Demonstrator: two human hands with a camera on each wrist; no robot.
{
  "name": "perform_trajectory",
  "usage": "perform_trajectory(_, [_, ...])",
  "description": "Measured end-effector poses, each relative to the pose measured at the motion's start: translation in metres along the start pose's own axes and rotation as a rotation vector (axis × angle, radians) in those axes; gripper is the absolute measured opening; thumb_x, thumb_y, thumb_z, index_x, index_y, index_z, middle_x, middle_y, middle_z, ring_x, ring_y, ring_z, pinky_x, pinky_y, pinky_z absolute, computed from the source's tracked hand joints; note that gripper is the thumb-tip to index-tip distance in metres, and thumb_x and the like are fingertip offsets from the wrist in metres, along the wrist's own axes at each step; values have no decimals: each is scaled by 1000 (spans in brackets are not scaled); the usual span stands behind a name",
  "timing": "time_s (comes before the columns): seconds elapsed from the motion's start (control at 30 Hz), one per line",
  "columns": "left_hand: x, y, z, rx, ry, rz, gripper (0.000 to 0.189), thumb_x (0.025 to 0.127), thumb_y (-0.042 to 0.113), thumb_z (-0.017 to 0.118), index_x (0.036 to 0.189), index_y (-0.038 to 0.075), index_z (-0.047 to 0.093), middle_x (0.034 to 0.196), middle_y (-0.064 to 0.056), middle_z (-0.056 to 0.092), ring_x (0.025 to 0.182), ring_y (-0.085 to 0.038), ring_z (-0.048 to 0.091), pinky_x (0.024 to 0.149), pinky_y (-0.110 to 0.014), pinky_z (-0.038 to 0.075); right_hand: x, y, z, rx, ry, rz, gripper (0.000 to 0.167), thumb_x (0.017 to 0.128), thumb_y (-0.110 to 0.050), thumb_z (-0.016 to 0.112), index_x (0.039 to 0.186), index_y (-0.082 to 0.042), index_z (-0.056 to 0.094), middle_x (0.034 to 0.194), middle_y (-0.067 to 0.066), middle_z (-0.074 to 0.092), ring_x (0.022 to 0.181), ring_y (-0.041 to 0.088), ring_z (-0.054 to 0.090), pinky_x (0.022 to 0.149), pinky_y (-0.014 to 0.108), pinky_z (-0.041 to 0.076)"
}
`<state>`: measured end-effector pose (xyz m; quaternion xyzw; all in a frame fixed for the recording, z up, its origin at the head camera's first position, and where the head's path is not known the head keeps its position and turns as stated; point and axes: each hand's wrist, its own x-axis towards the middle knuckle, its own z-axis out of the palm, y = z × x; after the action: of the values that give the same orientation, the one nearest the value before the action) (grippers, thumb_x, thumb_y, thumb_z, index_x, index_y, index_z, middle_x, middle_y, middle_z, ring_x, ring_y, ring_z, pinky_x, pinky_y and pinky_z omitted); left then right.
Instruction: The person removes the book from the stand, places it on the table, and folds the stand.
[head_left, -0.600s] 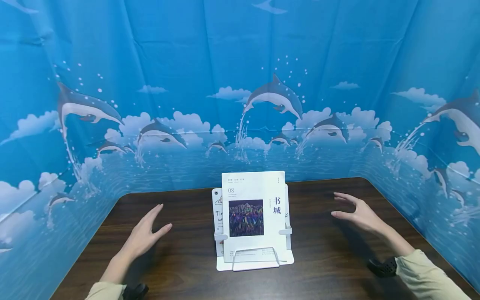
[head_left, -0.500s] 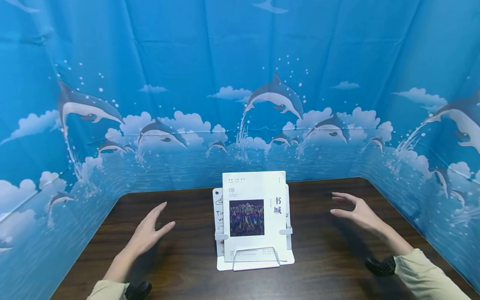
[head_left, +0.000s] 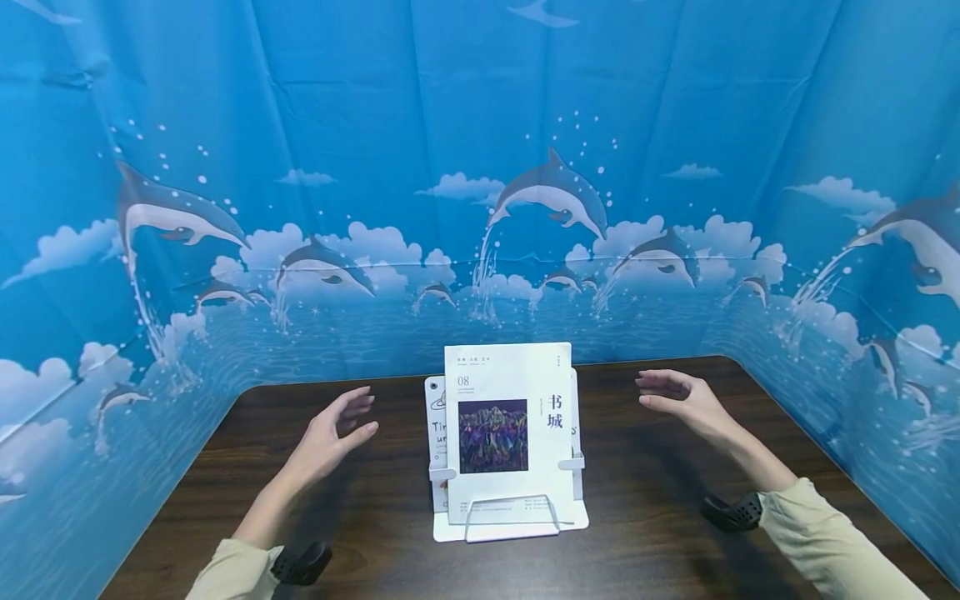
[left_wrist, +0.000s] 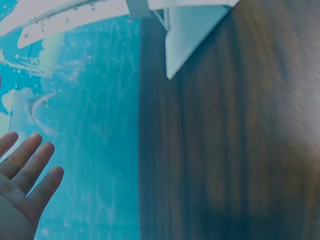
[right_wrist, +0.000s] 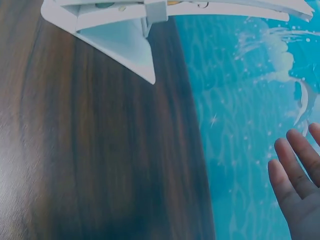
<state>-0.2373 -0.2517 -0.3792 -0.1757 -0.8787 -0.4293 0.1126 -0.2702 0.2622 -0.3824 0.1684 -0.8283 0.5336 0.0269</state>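
A white book with a dark square picture on its cover leans upright on a white book stand at the middle of the table. Side clips and a wire bar at the bottom sit in front of its cover. To the left of the stand, my left hand hovers over the table with loosely bent fingers and nothing in them. On the other side my right hand is also raised, fingers relaxed and pointing toward the book. Both wrist views show the stand's side and base, with the left fingers and right fingers spread.
The stand is on a dark wood-grain table with rounded far corners. A blue curtain printed with dolphins and clouds hangs around the table's back and sides. Black wrist devices are worn near both sleeves.
Both hands have moved inward toward the book stand from either side, the left rightward and the right leftward, each slightly farther forward. The book and stand stay in place.
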Motion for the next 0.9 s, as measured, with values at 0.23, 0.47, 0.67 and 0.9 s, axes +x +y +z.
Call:
perform_trajectory(0.23, [17,13,7,-24,-2,-6,54,86,24,62,131,1,42,125,-19,51,116,-34,47,93,-52,39,11,-11,11,35,-11,-17,47,88,-19,60,126,4,46,125,27,49,103,11,58,80,18,47])
perform_trajectory(0.47, [30,26,16,-98,-19,17,54,85,22,64,131,3,43,125,-19,51,117,-33,47,94,-50,39,21,-20,20,61,-11,-8,49,87,-21,61,127,3,46,124,23,51,98,3,58,81,18,47])
perform_trajectory(0.67, [42,35,23,-145,-40,23,55,84,18,65,131,2,42,127,-20,50,119,-33,45,96,-49,38,32,-28,30,59,14,11,49,84,-24,65,125,-1,51,121,19,55,102,15,57,81,23,48])
perform_trajectory(0.9, [57,46,32,-182,-45,36,54,82,15,66,129,0,44,129,-21,48,119,-34,45,96,-50,38,42,-37,41,73,30,4,50,82,-27,67,124,-4,52,123,15,55,108,24,54,83,28,47])
